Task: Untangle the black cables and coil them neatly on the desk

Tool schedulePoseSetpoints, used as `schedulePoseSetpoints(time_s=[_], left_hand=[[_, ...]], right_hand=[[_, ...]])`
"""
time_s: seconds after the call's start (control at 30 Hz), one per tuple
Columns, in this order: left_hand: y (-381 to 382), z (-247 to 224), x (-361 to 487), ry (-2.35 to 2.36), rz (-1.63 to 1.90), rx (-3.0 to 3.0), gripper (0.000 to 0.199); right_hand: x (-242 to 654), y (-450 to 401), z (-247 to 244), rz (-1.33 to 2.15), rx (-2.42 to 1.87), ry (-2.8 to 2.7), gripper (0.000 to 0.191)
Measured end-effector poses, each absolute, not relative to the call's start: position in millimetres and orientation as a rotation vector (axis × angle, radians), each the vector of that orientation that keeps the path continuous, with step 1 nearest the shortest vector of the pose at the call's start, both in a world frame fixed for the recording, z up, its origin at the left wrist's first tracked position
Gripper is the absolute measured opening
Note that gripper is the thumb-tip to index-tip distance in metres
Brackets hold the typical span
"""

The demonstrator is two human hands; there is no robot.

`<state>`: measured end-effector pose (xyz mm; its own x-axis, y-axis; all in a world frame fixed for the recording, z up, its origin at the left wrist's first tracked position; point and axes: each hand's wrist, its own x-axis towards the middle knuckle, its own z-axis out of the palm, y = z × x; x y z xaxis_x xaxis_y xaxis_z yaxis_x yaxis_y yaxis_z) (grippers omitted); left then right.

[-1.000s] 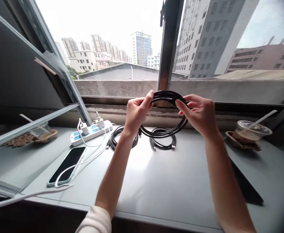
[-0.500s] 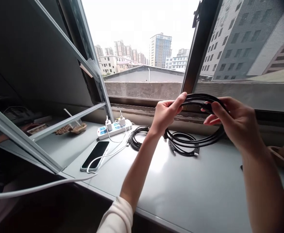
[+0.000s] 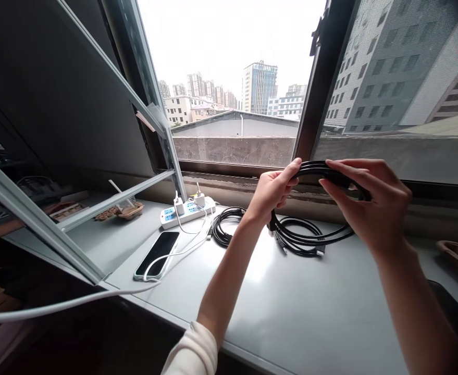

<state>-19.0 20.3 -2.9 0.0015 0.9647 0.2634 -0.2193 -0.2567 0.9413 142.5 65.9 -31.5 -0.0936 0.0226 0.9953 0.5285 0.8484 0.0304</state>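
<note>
A coiled black cable (image 3: 315, 165) is held up in the air between my two hands, over the back of the table. My left hand (image 3: 274, 194) is closed on the coil's left side, thumb on top. At the coil's upper right, my right hand (image 3: 373, 198) grips the strands between thumb and fingers. A plug end hangs below my left hand. On the table underneath lies another coiled black cable (image 3: 299, 249) with its plugs showing. A further black cable coil (image 3: 220, 229) lies left of my left forearm, partly hidden by it.
A white power strip (image 3: 166, 223) with two plugged-in adapters stands near the window. In front of it lies a phone (image 3: 159, 254) with a white cable across it. A metal frame (image 3: 115, 200) rises at the left. Bowls (image 3: 453, 255) stand at the right edge.
My right hand has shifted its hold toward the top of the coil, its fingers now together over the strands. The coil looks flatter and hangs slightly lower. The view has shifted a little.
</note>
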Motion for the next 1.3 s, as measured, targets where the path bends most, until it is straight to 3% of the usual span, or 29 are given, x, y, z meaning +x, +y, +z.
schedulePoseSetpoints(time_s=[0.27, 0.7, 1.07, 1.3], left_hand=[[22, -3, -16, 0.886, 1.399, 1.217, 0.046], [26, -3, -20, 0.752, 1.295, 1.219, 0.045], [17, 2, -22, 0.774, 1.268, 1.276, 0.051], [15, 2, -20, 0.832, 1.223, 1.353, 0.056]], right_hand=[[145, 61, -32, -0.476, -0.623, -1.65, 0.027], [138, 50, -29, -0.428, -0.753, -1.596, 0.034], [141, 52, -27, -0.357, -0.416, -1.561, 0.025], [148, 56, -25, -0.464, -0.485, -1.652, 0.02]])
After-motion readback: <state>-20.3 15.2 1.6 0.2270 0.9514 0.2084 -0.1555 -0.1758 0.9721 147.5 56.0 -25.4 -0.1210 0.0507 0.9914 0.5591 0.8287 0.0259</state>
